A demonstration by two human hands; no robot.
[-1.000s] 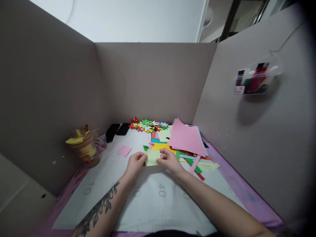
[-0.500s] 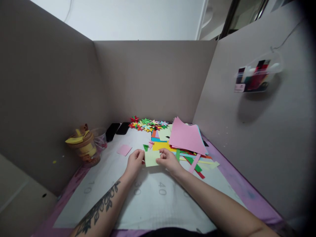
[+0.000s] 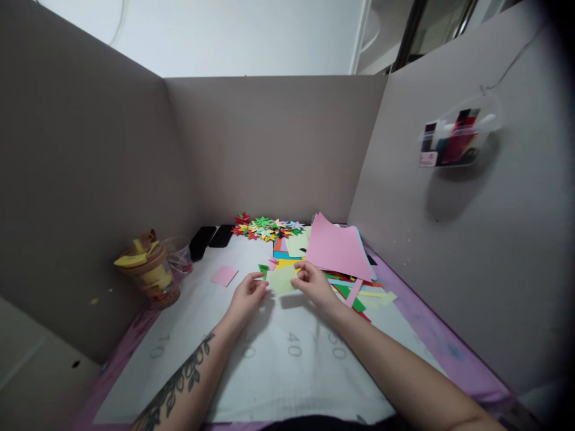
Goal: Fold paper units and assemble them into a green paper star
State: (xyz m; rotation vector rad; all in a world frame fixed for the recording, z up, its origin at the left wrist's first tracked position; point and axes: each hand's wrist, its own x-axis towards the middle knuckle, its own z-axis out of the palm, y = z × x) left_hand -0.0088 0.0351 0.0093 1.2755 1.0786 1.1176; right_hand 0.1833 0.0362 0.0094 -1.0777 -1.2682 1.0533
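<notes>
A pale green square of paper (image 3: 282, 281) hangs tilted and slightly blurred above the white mat. My right hand (image 3: 314, 287) pinches it by its right edge between thumb and fingers. At the paper's left edge, my left hand (image 3: 248, 294) has its fingers parted and curved, with the fingertips close to the edge; whether they touch it I cannot tell. Just behind the paper lie a small folded green piece (image 3: 263, 270) and a small folded pink piece (image 3: 272, 263). A pink paper square (image 3: 224, 276) rests flat to the left.
Folded paper stars (image 3: 265, 227) are heaped at the back. Large pink sheets (image 3: 339, 248) lie over coloured strips (image 3: 354, 293) on the right. Two black phones (image 3: 221, 236) and a brown-and-yellow cup (image 3: 150, 269) stand at left. A clear container (image 3: 453, 140) hangs on the right wall.
My left fingers have loosened and drawn apart from their pinch on the paper's left edge. The paper has turned and tilted in my right hand. The view has shifted slightly.
</notes>
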